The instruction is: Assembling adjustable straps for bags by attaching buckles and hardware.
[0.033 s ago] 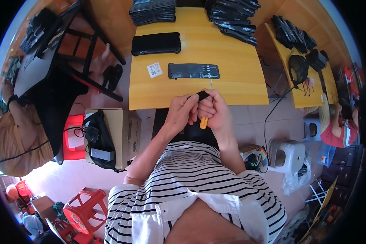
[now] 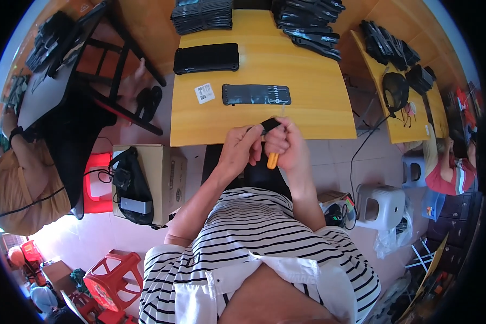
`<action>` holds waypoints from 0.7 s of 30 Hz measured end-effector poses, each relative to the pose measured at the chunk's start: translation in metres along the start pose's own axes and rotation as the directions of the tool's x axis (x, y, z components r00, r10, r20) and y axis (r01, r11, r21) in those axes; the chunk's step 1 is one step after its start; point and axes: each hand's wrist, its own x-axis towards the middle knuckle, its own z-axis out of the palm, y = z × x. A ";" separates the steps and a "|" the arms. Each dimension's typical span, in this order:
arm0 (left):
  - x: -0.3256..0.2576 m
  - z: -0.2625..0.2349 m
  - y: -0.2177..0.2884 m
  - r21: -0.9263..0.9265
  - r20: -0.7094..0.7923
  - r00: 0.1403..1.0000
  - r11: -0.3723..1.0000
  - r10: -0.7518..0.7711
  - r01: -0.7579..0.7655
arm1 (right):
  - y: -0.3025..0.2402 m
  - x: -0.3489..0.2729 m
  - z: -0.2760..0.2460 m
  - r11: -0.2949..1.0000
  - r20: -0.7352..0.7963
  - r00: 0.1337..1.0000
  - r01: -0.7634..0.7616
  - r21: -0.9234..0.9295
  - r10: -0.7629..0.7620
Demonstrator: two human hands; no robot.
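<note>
Just off the table's near edge, my two hands are close together. My left hand [image 2: 236, 148] is closed on one end of a small black strip [image 2: 270, 125], whose other end reaches the fingers of my right hand [image 2: 288, 146]. Wrapped in my right hand is a screwdriver-like tool with an orange handle [image 2: 273, 160] sticking out below the fist; its thin shaft points toward the table. Beyond the hands, a flat black printed sleeve [image 2: 254, 94] lies crosswise on the yellow table [image 2: 313, 121]. A white label sheet [image 2: 204, 93] is to its left.
Farther back lie a plain black pouch [image 2: 206, 58], a stack of black sleeves [image 2: 202, 17] and a fanned pile [image 2: 310, 27]. A cardboard box [image 2: 156, 183] stands left of me, a grey stool [image 2: 380, 206] right. People sit at both sides. A cable [image 2: 353, 173] hangs at right.
The orange handle has swung slightly to the right and up, and the shaft has tilted with it. My right hand has shifted a little; my left hand stays almost still.
</note>
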 end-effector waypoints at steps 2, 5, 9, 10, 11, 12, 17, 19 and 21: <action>-0.003 -0.008 -0.001 -0.041 -0.029 0.999 0.999 -0.020 0.019 | -0.016 -0.001 -0.005 0.945 -0.023 0.986 0.164 0.283 -0.164; -0.014 -0.030 -0.007 -0.114 -0.051 0.997 0.992 -0.056 0.050 | -0.086 -0.007 -0.049 0.859 -0.086 0.936 0.347 0.376 -0.340; -0.033 -0.052 -0.020 -0.243 -0.035 0.997 0.968 -0.067 0.057 | -0.161 -0.026 -0.079 0.784 -0.145 0.854 0.516 0.346 -0.499; -0.038 -0.053 -0.021 -0.245 -0.033 0.997 0.968 -0.069 0.059 | -0.178 -0.030 -0.085 0.762 -0.106 0.841 0.529 0.373 -0.531; -0.042 -0.055 -0.021 -0.274 -0.045 0.996 0.960 -0.080 0.064 | -0.191 -0.030 -0.085 0.767 -0.103 0.842 0.527 0.367 -0.529; -0.047 -0.059 -0.021 -0.303 -0.058 0.994 0.950 -0.090 0.068 | -0.203 -0.031 -0.085 0.772 -0.100 0.844 0.524 0.361 -0.527; -0.064 -0.121 -0.022 -0.381 -0.337 0.940 0.920 -0.044 -0.093 | -0.273 -0.073 -0.108 0.592 0.013 0.612 0.759 0.271 -0.791; -0.060 -0.127 -0.023 -0.389 -0.359 0.933 0.909 0.003 -0.153 | -0.256 -0.081 -0.077 0.586 0.037 0.587 0.797 0.148 -0.808; -0.047 -0.122 -0.027 -0.354 -0.435 0.900 0.917 0.015 -0.187 | -0.223 -0.076 -0.044 0.537 0.013 0.537 0.844 0.006 -0.844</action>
